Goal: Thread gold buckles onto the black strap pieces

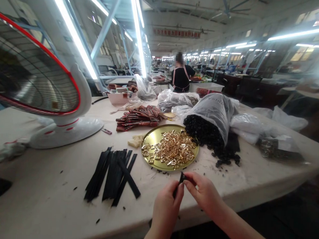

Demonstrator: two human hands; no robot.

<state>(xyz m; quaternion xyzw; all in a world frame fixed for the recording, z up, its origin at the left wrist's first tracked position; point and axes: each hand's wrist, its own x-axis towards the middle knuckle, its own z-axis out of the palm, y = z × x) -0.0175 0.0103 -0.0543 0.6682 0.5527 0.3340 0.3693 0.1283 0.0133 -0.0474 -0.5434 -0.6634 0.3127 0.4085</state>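
Observation:
Close to the table's front edge, my left hand (169, 200) is closed around a black strap (182, 177), most of it hidden by the fingers. My right hand (202, 190) pinches the strap's upper end, its fingertips touching those of the left. Just beyond my hands sits a round gold tray (154, 162) heaped with small gold buckles (175, 148). Flat black straps (113, 177) lie in loose bundles to the left. Small black pieces (205, 129) spill from a clear plastic bag (214, 107) at the tray's right.
A white fan with a red rim (76, 95) stands at the left. Behind the tray lie a pile of reddish-brown strips (141, 117) and pale yellow lumps (135, 141). More plastic bags (281, 144) are at the right. A person in black (180, 78) works farther back.

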